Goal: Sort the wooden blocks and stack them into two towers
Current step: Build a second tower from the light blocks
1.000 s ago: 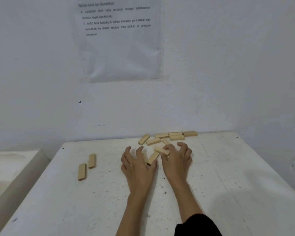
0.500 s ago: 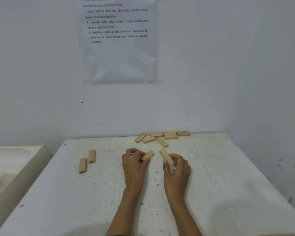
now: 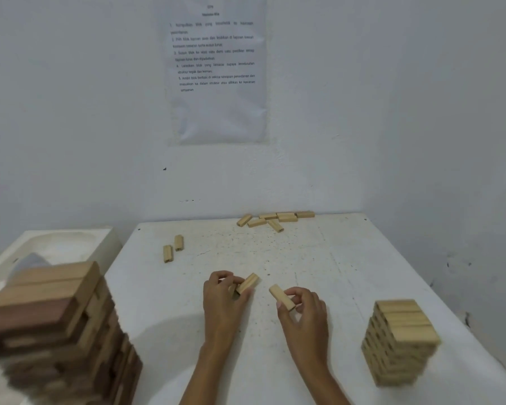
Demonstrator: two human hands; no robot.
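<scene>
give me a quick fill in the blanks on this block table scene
The left hand and right hand each grip one pale wooden ____.
The pale wooden block tower stands on the person's ____ side.
____ loose pale blocks lie apart, left of the far pile of blocks.
Missing: block; right; two

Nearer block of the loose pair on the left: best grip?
Pinch the nearer block across its long sides at mid-length, from straight above. It lies flat, lengthwise away from the person, both long sides look free; its neighbour sits off the far right corner.
</scene>
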